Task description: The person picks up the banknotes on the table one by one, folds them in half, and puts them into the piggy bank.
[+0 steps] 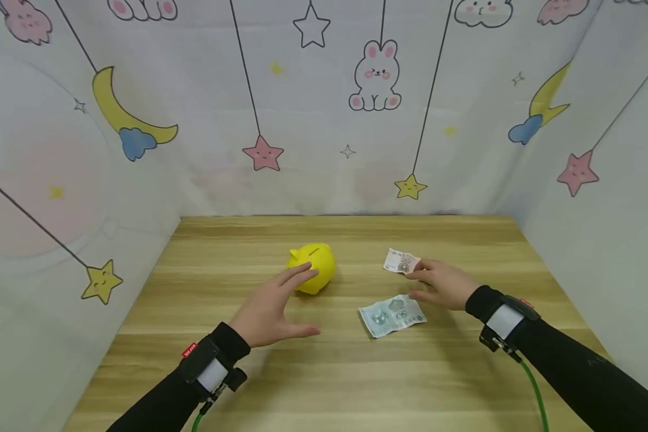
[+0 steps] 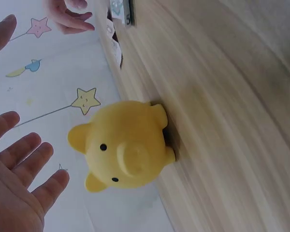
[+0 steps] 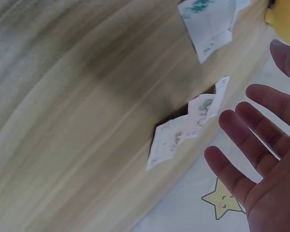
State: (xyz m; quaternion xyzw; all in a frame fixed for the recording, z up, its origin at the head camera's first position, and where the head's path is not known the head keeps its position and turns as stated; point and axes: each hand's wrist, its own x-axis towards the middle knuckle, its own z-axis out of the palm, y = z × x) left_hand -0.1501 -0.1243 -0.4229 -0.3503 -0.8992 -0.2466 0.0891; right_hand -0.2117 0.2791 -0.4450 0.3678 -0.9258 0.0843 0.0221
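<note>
A yellow piggy bank stands on the wooden table, a slot in its top; the left wrist view shows its snout and eyes. My left hand is held above the table just in front of it, fingers spread and holding nothing. To the right lie two creased banknotes: a greenish one nearer me and a smaller pale brownish one behind it. Over the right edge of the notes hovers my right hand, its fingers loosely extended. In the right wrist view its fingertips are apart from the folded brownish note.
Printed cloth walls with moons, stars and rabbits enclose the back and both sides of the table. Each wrist wears a strapped camera with a green cable running off toward me.
</note>
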